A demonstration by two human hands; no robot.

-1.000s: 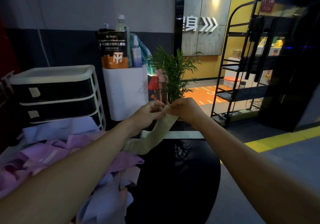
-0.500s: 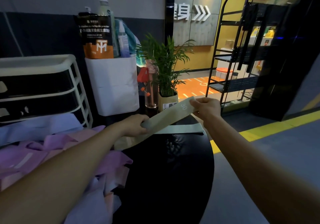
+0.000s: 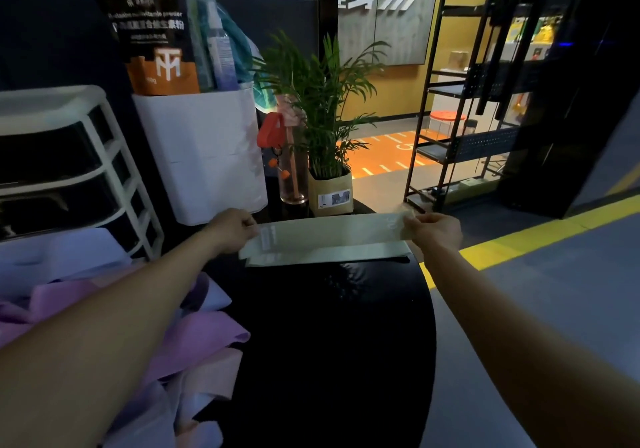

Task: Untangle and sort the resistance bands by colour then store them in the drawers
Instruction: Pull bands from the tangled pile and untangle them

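Purple, pink and lilac flat rubber resistance bands (image 3: 194, 340) heaped in a loose tangle at the near left of the glossy black round table (image 3: 329, 343), partly under the left forearm; still unsorted, and judged to be the bulk of the remaining work. Farther out, held level over the table's far edge: pale green flat resistance band (image 3: 332, 233), drawn straight between both hands, presumably to flatten it and keep it clear of the heap. Left hand (image 3: 232, 231) closed around the band's left end, fingers curled on it; right hand (image 3: 433, 233) pinching the right end between thumb and fingertips. Directly below, touching or nearly touching: second pale green band (image 3: 329, 255) laid flat on the table, suggesting the start of a green pile. Beyond and to the left: white-framed plastic drawer unit with dark drawers (image 3: 69, 170), all drawers shut, hence not yet ready to receive anything. Behind the held band: white rectangular bin holding bottles and a pouch (image 3: 204, 153), clear bottle with a red tag (image 3: 291, 170), potted green palm in a paper wrap (image 3: 329, 157), all crowding the table's far edge. Farthest right: black metal shelf rack (image 3: 467, 118), well apart.
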